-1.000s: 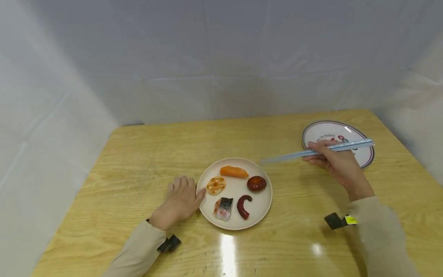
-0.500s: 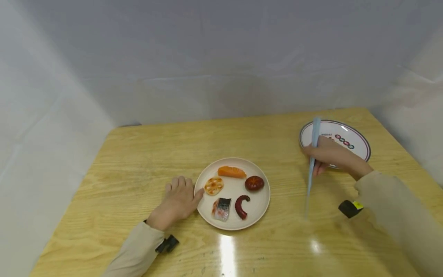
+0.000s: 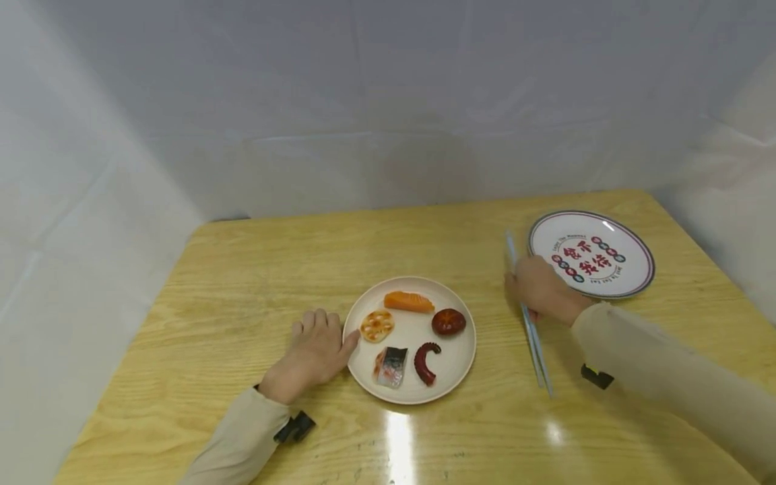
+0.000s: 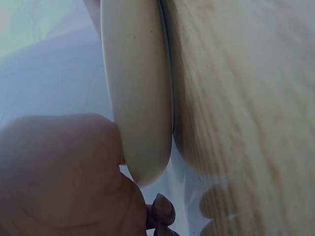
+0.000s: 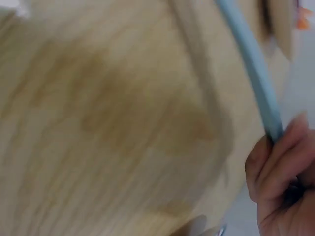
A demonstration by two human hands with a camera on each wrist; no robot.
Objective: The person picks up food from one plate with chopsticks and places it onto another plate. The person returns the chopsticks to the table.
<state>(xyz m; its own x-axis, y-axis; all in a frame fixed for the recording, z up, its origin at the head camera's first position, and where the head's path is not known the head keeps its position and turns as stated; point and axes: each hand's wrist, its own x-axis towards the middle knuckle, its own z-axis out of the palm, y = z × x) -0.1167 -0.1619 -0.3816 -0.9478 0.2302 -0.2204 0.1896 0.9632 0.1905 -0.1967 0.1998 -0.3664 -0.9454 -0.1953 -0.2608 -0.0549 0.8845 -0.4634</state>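
My right hand [image 3: 541,286] grips a pair of light blue chopsticks [image 3: 535,343], tips pointing down toward the table's front edge. Fingers wrap the chopsticks [image 5: 253,69] in the right wrist view too. My left hand [image 3: 312,350] lies on the table, its thumb at the left rim of a round cream plate [image 3: 415,337], fingers loosely bent. The plate's side wall [image 4: 140,88] fills the middle of the left wrist view. On that plate are an orange ridged piece [image 3: 409,302], a lotus root slice [image 3: 377,326], a mushroom cap [image 3: 448,322], an octopus tentacle [image 3: 426,364] and a dark-skinned fish piece [image 3: 391,366].
An oval white plate [image 3: 630,276] with red lettering and a dark rim sits at the back right, just beyond my right hand. The wooden table [image 3: 261,276] ends at pale sheeting [image 3: 364,101] behind and at both sides.
My right hand has moved left and down off the oval plate, swinging the chopsticks from pointing left to pointing toward the front. The left hand has stayed at the round plate.
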